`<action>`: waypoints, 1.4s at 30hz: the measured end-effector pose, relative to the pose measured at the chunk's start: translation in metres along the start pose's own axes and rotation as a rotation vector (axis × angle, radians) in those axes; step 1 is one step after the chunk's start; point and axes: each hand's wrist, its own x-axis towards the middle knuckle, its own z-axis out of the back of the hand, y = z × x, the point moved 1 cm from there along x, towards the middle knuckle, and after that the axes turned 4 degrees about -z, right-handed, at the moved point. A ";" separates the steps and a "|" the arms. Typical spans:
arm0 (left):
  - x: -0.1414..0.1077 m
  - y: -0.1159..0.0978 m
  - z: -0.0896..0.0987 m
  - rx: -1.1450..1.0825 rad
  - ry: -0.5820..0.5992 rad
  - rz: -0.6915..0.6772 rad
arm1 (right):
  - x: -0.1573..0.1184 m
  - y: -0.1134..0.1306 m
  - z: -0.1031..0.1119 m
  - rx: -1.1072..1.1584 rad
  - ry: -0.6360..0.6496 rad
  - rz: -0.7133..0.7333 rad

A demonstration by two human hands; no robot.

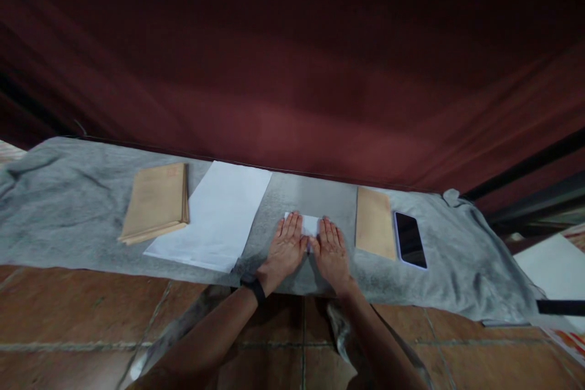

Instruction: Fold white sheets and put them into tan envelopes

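Note:
A small folded piece of white paper [311, 225] lies on the grey cloth in front of me, mostly covered by my hands. Flat on its left part rests my left hand [287, 245], fingers stretched out and close together, a dark band on the wrist. My right hand [331, 250] presses on the paper's right part, its fingers also extended. Both thumbs come near each other at the paper's lower middle. To the left are large white paper sheets [223, 213]. A single brown envelope [375, 222] lies to the right of my right hand.
A stack of brown envelopes [158, 198] overlaps the white sheets at the left. A phone [410, 241] lies right of the single envelope. Grey cloth [461, 256] covers the narrow surface. Behind it hangs a dark red curtain [292, 85]; tiled floor [82, 317] shows below.

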 end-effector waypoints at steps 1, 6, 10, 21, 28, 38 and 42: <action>0.000 0.001 0.001 0.003 -0.001 0.014 | 0.000 -0.002 0.000 -0.007 -0.003 -0.010; -0.001 0.007 0.005 0.029 0.006 0.045 | -0.003 -0.015 0.002 -0.031 0.010 -0.045; -0.003 0.011 0.007 0.028 0.000 0.061 | -0.004 -0.022 0.004 -0.043 0.036 -0.048; -0.002 0.012 0.008 0.049 0.035 0.070 | -0.002 -0.022 0.006 -0.037 0.048 -0.068; 0.001 0.001 0.009 0.011 -0.013 -0.005 | 0.005 -0.004 0.009 0.002 0.059 -0.050; 0.001 -0.003 -0.002 -0.054 0.002 -0.057 | 0.007 0.009 0.008 0.041 0.163 -0.004; -0.001 -0.001 -0.002 -0.037 0.004 -0.048 | 0.007 0.008 0.009 0.024 0.165 -0.007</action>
